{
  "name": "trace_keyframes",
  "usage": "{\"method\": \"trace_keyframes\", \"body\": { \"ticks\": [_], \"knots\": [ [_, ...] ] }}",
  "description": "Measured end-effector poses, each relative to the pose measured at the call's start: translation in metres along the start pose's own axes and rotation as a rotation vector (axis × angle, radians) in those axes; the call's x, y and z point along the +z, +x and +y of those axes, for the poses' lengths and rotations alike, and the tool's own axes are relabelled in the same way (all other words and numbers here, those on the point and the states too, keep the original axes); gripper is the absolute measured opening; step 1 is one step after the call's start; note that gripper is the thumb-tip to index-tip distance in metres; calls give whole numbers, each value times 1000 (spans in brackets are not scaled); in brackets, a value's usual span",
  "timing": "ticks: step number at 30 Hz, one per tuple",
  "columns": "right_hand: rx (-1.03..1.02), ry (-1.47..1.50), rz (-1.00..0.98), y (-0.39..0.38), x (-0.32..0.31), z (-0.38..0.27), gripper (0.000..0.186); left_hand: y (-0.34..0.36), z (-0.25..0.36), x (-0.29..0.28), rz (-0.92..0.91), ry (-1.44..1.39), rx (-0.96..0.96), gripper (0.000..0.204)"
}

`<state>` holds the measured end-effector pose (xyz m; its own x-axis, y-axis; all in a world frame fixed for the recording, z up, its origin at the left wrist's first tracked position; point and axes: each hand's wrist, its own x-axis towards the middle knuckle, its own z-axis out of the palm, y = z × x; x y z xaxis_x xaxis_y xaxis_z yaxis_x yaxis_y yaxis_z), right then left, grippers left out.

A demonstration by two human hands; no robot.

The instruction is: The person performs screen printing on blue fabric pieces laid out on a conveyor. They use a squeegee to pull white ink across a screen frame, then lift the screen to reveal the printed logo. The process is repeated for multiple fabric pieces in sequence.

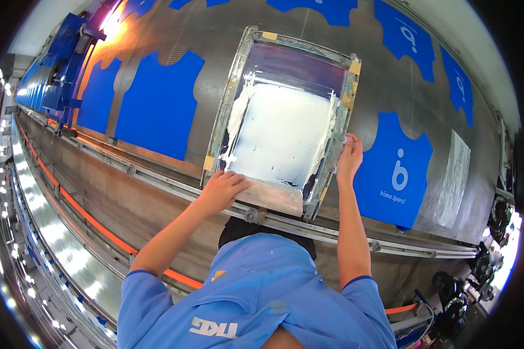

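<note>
1. The rectangular metal screen frame with worn, ink-smeared rails (226, 102) sits on the dark grey metal table (367, 87). Its long axis runs near to far, the far end leaning right.
2. Left hand (222, 191) is at the near-left corner, fingers bent over the rim beside a pale, tan-pink flat strip (276, 196) across the near end. Underside hidden; cannot tell whether it is clenched there.
3. Right hand (349, 158) is on the outer edge of the right rail, part way up from the near corner. Fingers and thumb bent together, apparently grasping the rail.
4. Key relation: the hands are staggered, left nearer the body, right farther along. A line between them slants across the near half, so most of the frame's length lies beyond the grip, on the far side.
5. Thick white ink (279, 128) covers much of the mesh, ridged along both long sides.
6. Flat blue fabric pieces flank it: plain (160, 107) at left, white-printed (384, 180) just beside the right hand.
</note>
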<state>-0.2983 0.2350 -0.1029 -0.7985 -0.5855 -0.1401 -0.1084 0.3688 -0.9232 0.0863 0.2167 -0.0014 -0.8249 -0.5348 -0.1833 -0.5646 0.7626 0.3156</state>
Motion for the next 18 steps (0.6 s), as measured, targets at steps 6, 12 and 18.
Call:
{"method": "trace_keyframes", "body": {
  "ticks": [6, 12, 18],
  "knots": [
    [-50, -128, 76, -4, 2, -10, 21, 28, -10, -31, 54, 8, -52, 71],
    [-357, -734, -65, 1, -35, -32, 30, 178, -82, -58, 107, 110, -3, 50],
    [-733, -799, -251, 43, 6, -161, 49, 262, -108, -109, -45, -28, -90, 36]
  ]
}}
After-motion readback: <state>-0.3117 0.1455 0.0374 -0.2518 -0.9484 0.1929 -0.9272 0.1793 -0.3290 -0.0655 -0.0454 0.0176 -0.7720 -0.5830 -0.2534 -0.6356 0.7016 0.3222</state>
